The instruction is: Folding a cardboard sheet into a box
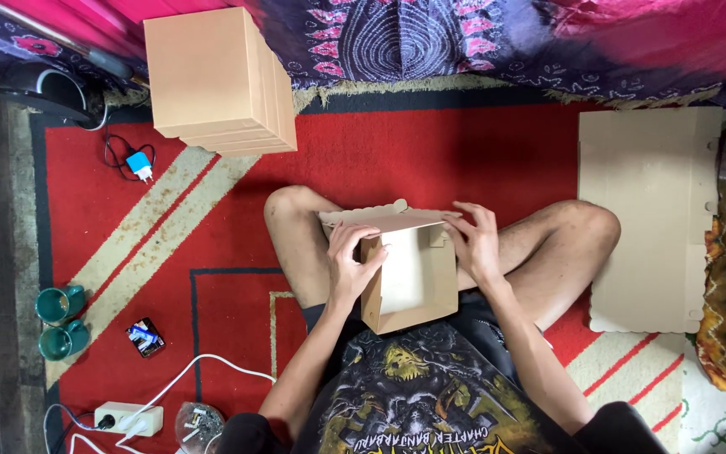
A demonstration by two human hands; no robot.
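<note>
- Two bare hands worked one half-folded brown cardboard box (409,282), which sat in the cross-legged person's lap at the centre of the view, its open side up and its scalloped lid flap (380,219) standing at 12 o'clock.
- The left hand (350,269) gripped the box's left wall, fingers curled over the edge and thumb inside.
- The right hand (474,244) pressed the right wall and the lid's corner, fingers closed loosely on the cardboard.
- A stack of finished boxes (220,80) stood at 11 o'clock, well apart.
- A pile of flat unfolded box blanks (653,214) lay at 3 o'clock, just beside the right knee.
- Two green mugs (60,324) sat at 9 o'clock on the red rug (363,151).
- A white power strip (128,418) lay at 8 o'clock.
</note>
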